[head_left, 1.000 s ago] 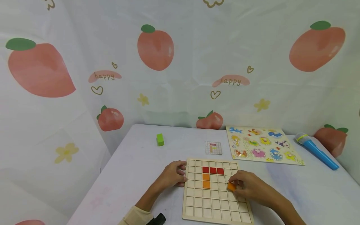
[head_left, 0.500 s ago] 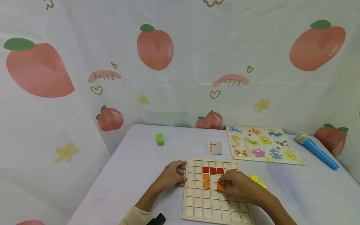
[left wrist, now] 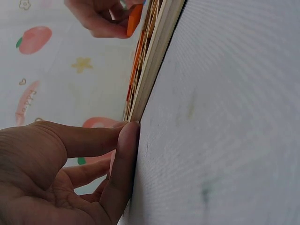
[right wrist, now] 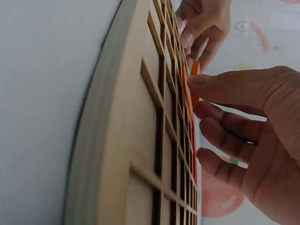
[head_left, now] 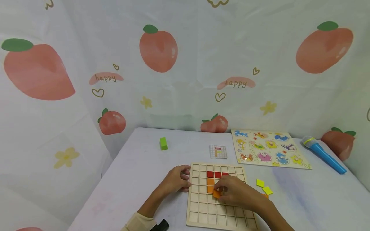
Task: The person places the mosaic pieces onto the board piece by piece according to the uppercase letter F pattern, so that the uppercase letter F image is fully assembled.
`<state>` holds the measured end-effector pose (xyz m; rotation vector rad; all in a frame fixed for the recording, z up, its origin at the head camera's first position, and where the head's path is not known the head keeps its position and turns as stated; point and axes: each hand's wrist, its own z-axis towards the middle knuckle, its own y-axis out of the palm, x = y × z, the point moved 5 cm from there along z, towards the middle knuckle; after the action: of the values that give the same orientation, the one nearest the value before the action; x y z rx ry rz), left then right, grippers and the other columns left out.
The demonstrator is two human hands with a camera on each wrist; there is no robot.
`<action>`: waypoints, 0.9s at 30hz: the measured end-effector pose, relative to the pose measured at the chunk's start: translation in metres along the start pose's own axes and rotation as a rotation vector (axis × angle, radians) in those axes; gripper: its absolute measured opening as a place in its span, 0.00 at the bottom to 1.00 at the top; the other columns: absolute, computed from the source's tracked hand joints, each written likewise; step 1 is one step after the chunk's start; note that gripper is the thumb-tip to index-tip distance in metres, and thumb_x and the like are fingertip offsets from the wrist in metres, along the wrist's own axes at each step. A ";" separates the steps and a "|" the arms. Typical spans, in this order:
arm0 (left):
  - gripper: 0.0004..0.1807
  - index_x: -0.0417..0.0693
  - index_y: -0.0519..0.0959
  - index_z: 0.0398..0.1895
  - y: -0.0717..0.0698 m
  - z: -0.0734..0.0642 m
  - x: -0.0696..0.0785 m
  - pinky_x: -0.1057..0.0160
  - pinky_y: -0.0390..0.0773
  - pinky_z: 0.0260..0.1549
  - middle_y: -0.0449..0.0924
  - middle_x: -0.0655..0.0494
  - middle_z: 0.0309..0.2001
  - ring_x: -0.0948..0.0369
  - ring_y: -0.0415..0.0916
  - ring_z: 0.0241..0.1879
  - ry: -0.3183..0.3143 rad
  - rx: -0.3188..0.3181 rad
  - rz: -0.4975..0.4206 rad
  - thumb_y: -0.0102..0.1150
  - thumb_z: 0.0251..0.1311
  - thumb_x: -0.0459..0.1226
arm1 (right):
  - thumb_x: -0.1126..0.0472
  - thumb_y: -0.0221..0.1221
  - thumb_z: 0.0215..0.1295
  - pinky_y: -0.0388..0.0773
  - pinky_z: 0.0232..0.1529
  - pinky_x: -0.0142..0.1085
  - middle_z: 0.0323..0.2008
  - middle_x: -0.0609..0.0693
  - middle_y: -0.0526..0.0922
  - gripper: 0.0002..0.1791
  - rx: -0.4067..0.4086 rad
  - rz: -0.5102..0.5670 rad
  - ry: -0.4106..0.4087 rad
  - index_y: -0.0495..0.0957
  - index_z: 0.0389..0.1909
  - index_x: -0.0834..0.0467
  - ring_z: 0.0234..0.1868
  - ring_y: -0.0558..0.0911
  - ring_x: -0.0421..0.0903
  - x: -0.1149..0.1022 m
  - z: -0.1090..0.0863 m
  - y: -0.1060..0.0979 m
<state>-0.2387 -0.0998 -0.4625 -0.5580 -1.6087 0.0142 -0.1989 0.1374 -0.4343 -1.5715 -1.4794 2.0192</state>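
A wooden grid board (head_left: 203,208) lies flat on the table in the head view. Three red tiles (head_left: 217,175) fill a row near its top, and two orange tiles (head_left: 210,182) run down below the leftmost red one. Between thumb and fingers my right hand (head_left: 240,193) pinches another orange tile (head_left: 216,194), held tilted just over the board beside the lower orange tile. That tile (right wrist: 195,70) also shows at the fingertips in the right wrist view. My left hand (head_left: 174,180) grips the board's left edge; the left wrist view shows thumb and finger (left wrist: 125,145) meeting there.
Yellow tiles (head_left: 267,191) and a partly hidden orange piece (head_left: 265,195) lie right of the board. Behind it is a small printed grid card (head_left: 218,151). Farther back are a green block (head_left: 163,143), an animal puzzle board (head_left: 268,147) and a blue toy microphone (head_left: 325,155).
My right hand has carried the orange tile leftward across the board to the column beside the orange tiles, uncovering the yellow tiles at right. My left hand has stayed at the edge.
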 end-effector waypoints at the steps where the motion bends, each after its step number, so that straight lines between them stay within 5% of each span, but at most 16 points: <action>1: 0.37 0.32 0.72 0.72 0.000 0.000 0.000 0.61 0.92 0.32 0.77 0.45 0.54 0.55 0.78 0.46 0.000 0.000 0.002 0.70 0.55 0.21 | 0.55 0.75 0.61 0.81 0.43 0.33 0.41 0.35 0.83 0.14 -0.003 0.002 -0.004 0.88 0.47 0.50 0.41 0.77 0.36 -0.002 0.001 0.000; 27: 0.38 0.32 0.72 0.72 -0.001 0.001 -0.001 0.61 0.92 0.32 0.76 0.45 0.54 0.55 0.76 0.47 0.008 -0.004 0.001 0.70 0.55 0.21 | 0.58 0.75 0.63 0.84 0.49 0.34 0.43 0.35 0.83 0.10 -0.038 -0.037 -0.094 0.89 0.45 0.50 0.43 0.77 0.33 -0.018 0.010 0.008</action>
<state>-0.2402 -0.1004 -0.4635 -0.5611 -1.6010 0.0095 -0.1964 0.1167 -0.4298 -1.4708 -1.5768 2.0826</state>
